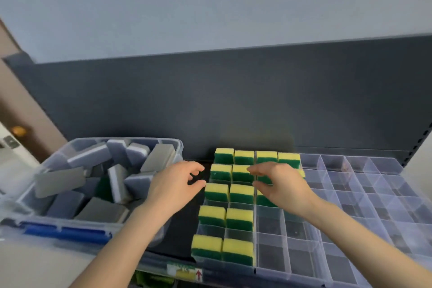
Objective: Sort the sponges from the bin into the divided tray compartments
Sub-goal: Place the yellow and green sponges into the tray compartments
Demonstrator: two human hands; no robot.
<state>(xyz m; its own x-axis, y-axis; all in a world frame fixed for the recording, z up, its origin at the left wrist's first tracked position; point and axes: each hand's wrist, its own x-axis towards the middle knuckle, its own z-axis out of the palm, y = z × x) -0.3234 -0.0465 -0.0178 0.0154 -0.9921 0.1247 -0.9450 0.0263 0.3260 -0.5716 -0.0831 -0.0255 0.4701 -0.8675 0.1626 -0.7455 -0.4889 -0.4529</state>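
A clear bin (180,147) on the left holds several grey sponges (93,154) and one green-edged sponge (102,188). To its right lies a clear divided tray (350,194). Its left columns hold several yellow-green sponges (240,194), each standing in its own compartment. My right hand (282,187) is over the third column, with fingers and thumb curled round a yellow-green sponge (264,179) there. The hand hides most of that sponge and the one below it. My left hand (175,184) hovers between bin and tray, fingers loosely curled, holding nothing.
A dark grey back panel (233,100) rises right behind the bin and tray. The bin's near side carries a blue latch (67,234). The tray's right half shows bare compartments. A label with a red arrow (198,275) sits at the shelf's front edge.
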